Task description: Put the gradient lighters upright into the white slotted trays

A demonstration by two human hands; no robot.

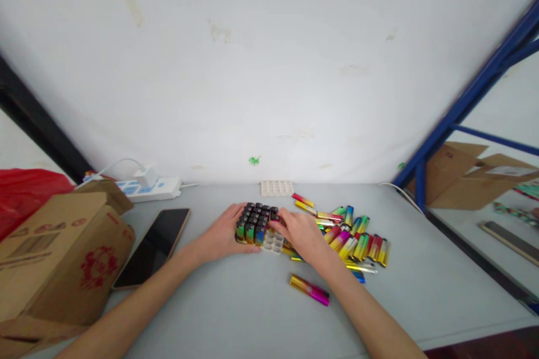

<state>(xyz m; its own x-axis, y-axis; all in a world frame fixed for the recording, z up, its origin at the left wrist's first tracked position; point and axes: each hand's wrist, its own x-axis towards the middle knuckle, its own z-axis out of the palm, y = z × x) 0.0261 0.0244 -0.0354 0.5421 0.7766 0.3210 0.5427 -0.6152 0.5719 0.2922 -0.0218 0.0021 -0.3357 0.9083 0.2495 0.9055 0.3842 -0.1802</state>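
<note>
Rows of colourful metallic lighters [251,233] stand upright with black tops in a white cell tray [273,243]. Several cells at the tray's near right hold nothing. My left hand [225,235] is wrapped round the tray's left side, thumb along its front edge. At the right side of the tray, my right hand [301,233] pinches a lighter [275,219] with a dark top, just over the cells; whether it sits in a cell is hidden by the fingers. A loose pile of lighters [351,244] lies right of my right hand. One gold-and-magenta lighter [309,289] lies apart, nearer me.
Another white cell tray [277,188] lies by the wall. To the left are a black phone [154,247], a cardboard box [67,252], a red bag [31,190] and a power strip [155,188]. A blue metal frame [467,92] and open cartons [471,179] stand at right.
</note>
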